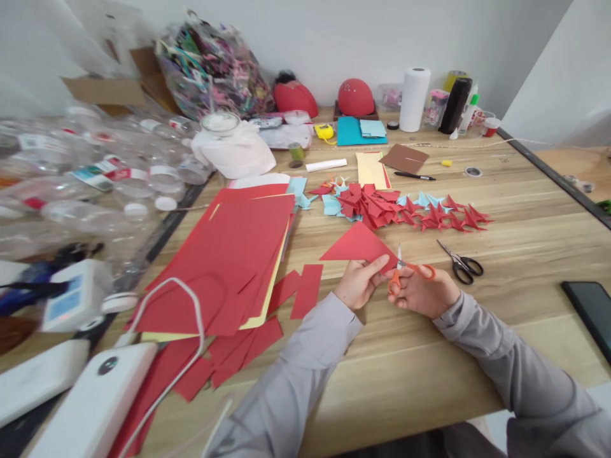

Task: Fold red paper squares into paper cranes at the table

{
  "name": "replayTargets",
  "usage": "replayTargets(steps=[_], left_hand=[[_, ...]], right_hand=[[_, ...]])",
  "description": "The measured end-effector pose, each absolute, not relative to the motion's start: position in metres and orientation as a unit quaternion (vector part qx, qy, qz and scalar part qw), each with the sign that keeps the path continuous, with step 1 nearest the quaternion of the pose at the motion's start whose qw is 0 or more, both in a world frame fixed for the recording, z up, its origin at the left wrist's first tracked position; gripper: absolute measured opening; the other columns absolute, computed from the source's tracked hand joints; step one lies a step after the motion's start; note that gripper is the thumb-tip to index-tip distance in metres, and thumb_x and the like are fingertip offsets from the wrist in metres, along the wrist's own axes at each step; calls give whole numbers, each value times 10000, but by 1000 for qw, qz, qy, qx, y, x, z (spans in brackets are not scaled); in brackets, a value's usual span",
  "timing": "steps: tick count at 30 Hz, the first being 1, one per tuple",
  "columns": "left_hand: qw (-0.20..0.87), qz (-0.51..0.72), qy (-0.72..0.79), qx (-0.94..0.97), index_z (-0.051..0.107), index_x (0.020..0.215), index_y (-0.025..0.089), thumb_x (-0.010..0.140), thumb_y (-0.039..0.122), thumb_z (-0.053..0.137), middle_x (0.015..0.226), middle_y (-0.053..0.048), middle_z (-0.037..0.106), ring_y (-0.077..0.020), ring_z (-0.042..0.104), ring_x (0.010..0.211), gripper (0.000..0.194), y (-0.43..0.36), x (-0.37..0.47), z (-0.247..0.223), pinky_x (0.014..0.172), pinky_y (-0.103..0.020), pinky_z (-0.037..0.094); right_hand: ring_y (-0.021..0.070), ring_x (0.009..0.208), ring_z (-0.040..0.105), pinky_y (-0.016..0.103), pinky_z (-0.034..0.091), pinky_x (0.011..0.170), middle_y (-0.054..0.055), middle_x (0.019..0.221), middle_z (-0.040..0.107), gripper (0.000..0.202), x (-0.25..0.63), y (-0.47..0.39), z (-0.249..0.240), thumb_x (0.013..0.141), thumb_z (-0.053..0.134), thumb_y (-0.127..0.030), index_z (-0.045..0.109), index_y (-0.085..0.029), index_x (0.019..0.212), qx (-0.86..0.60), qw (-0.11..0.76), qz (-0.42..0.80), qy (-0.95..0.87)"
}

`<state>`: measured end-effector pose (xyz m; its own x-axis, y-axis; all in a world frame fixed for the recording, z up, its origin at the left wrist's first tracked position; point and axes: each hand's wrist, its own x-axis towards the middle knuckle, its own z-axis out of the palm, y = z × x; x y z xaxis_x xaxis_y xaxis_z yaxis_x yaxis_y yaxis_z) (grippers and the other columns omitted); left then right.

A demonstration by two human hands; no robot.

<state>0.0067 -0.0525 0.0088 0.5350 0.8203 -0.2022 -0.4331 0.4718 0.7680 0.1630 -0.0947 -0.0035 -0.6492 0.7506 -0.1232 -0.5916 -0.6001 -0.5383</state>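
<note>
Head view, clock positions about the red triangle (359, 243) near centre: left grip (357, 284) pinches its lower edge; right grip (428, 291) is curled round orange scissors (397, 276) at its four-o'clock corner. Step in hand appears to be trimming; next move probably calls for steady paper and aligned blades. Wooden desk (529, 261): paper stack (233, 238) at nine, folded pieces (367, 207) towards one, bottles (162, 181) towards ten; pale wall (305, 38) beyond.

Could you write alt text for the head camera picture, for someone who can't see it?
A person's left hand holds a red paper triangle while the right hand holds orange-handled scissors at its corner, above a wooden table. Beyond lie folded red and blue paper shapes; stacked red sheets lie to the left.
</note>
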Motion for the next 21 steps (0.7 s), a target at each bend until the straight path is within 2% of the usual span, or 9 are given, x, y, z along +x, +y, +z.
replayTargets(steps=[12,18,21], left_hand=[[820,368,296,323,564,616,98,630,346,756,489,-45,604,-165,586,422,314,-52,4,7,419,-262,456],[807,414,299,298,599,608,106,629,214,756,580,-27,651,-144,632,551,192,-52,5,10,583,-253,515],[806,423,298,288,605,629,109,665,198,721,607,-28,659,-156,647,591,151,-51,5,10,598,-261,524]], right_hand=[[176,850,604,276,421,706,47,823,614,429,162,-97,-1,742,566,-512,599,-153,974,-167,395,869,-247],[180,796,605,261,418,678,33,789,614,493,162,-98,-1,677,632,-525,628,-147,993,-162,397,867,-255],[168,761,598,262,416,665,29,770,602,461,163,-98,-3,713,602,-507,624,-144,997,-171,400,863,-259]])
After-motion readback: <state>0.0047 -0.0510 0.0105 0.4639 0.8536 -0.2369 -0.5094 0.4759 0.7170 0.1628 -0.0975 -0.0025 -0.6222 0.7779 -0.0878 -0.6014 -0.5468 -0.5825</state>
